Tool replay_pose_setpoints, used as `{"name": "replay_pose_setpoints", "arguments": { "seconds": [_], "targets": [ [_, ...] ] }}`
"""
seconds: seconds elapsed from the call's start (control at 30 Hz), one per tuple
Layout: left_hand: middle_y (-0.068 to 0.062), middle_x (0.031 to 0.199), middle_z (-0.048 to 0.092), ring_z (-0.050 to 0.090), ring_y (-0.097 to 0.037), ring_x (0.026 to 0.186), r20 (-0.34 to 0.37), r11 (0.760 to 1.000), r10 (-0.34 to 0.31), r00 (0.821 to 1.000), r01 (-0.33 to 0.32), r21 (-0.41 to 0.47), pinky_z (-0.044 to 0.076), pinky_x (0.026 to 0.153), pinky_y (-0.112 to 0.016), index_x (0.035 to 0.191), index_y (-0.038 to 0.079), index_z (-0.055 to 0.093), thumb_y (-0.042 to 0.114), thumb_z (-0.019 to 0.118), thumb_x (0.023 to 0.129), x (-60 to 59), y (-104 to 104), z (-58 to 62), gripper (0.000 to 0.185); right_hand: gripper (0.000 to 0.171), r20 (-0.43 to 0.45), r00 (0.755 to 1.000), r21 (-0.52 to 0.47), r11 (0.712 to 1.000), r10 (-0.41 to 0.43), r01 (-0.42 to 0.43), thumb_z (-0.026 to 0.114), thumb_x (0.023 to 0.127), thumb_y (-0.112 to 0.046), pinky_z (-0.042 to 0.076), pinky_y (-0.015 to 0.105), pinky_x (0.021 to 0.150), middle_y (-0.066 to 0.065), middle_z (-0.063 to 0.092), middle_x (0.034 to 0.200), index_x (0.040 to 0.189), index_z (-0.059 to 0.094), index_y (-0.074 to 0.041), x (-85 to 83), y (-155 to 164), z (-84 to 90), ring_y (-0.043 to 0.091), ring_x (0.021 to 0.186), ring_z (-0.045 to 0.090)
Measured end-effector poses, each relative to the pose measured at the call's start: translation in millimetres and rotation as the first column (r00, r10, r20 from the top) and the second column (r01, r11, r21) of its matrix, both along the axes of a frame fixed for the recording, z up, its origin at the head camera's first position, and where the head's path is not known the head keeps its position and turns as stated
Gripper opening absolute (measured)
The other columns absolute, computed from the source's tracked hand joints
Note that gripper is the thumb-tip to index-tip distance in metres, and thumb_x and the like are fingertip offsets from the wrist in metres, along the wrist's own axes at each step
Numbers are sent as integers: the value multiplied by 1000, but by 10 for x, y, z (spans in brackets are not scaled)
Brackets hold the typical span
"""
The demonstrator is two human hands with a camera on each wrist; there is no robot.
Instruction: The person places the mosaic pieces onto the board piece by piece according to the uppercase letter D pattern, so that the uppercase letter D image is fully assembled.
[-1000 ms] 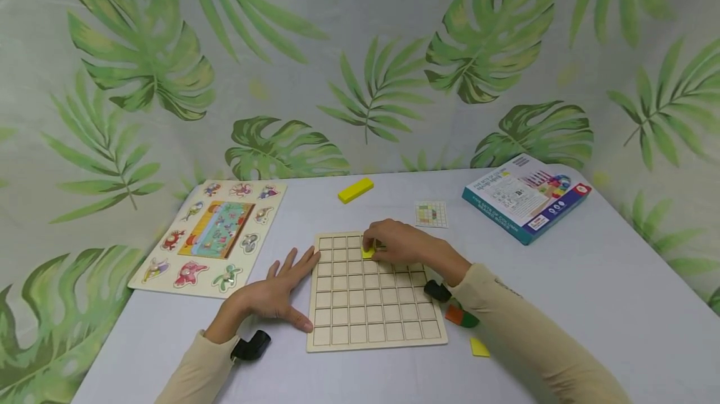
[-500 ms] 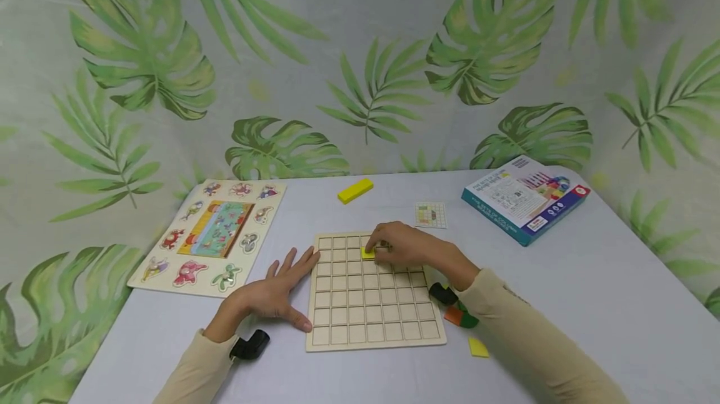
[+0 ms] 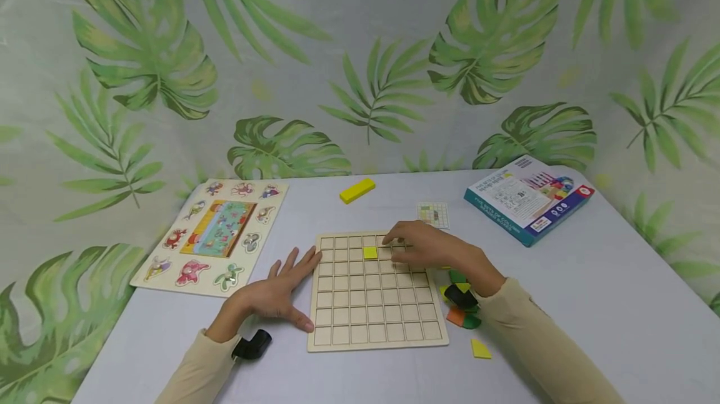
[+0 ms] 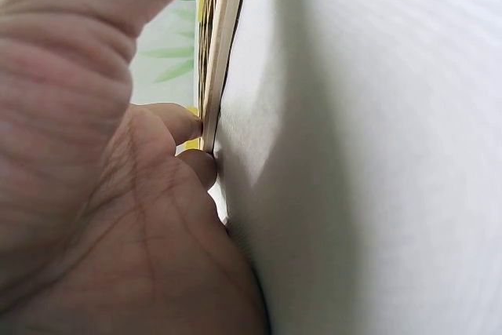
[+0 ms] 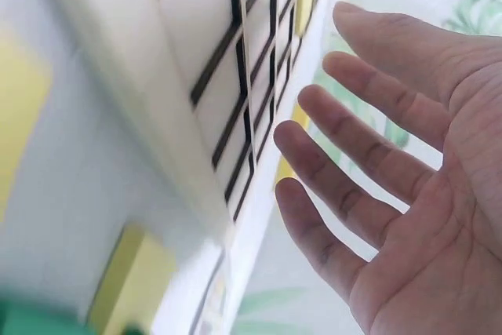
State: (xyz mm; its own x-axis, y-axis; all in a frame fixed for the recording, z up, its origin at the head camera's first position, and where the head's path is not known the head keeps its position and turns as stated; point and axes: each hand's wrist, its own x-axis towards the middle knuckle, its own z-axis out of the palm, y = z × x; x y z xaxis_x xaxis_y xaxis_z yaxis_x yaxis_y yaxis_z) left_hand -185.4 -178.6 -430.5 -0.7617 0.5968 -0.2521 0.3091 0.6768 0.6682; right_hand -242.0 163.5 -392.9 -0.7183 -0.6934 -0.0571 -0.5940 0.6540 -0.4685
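two hands at a wooden grid board, one yellow tile in place

a pale grey table [image 3: 590, 279] stands before a curtain printed with large green leaves. in the middle of the table lies a square wooden grid board [image 3: 377, 304] with many small square cells. one small yellow tile [image 3: 369, 252] sits in a cell in the board's second row from the far edge, a little left of centre.

the right hand [image 3: 427, 244] hovers over the far right part of the board, just right of the yellow tile and apart from it. its fingers are straight and spread, palm down, holding nothing. the left hand [image 3: 278, 291] lies flat on the table, fingers straight, their tips pressed against the board's left edge; it grasps nothing.

near the right wrist, just off the board's right edge, lies a small heap of coloured pieces [image 3: 462, 304] in green, yellow and orange, with one yellow piece [image 3: 480, 349] nearer the front edge. a yellow block [image 3: 357, 190] and a small pattern card [image 3: 434, 214] lie beyond the board. an animal peg puzzle [image 3: 210, 236] lies to the left, a blue game box [image 3: 527, 196] to the far right.
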Motion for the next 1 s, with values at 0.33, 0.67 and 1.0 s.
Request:
{"name": "replay_pose_setpoints", "arguments": {
  "seconds": [0.33, 0.67, 1.0],
  "targets": [
    [-11, 169, -7, -22, -39, 152, 2, 1000, 0, 1000, 0, 8, -14, 118, -64, 162, 11, 5, 40, 94, 64, -3, -9, -8, 136, 35, 13, 999, 0, 999, -48, 48, 67, 96, -22, 47, 50, 102, 8, 66, 129, 127, 67, -6, 84, 307, 45, 31, 122, 58],
    [-12, 169, -8, -23, -39, 152, 14, 1000, -3, 1000, 3, 12, -15, 118, -64, 162, 10, 5, 39, 94, 64, -6, -3, 4, 136, 35, 42, 996, 24, 997, -77, 76, 71, 94, -24, 49, 49, 100, 5, 66, 127, 126, 67, -11, 256, 607, 30, 26, 115, 61],
    [-12, 169, -7, -23, -39, 152, 17, 1000, -2, 1000, 1, 20, -14, 117, -65, 162, 9, 5, 38, 94, 64, -2, 4, 12, 136, 9, 216, 964, 100, 986, -156, 137, 75, 89, -16, 52, 25, 73, -7, 65, 89, 96, 69, -14, 271, 906, 82, 12, 82, 58]
  ]
}}
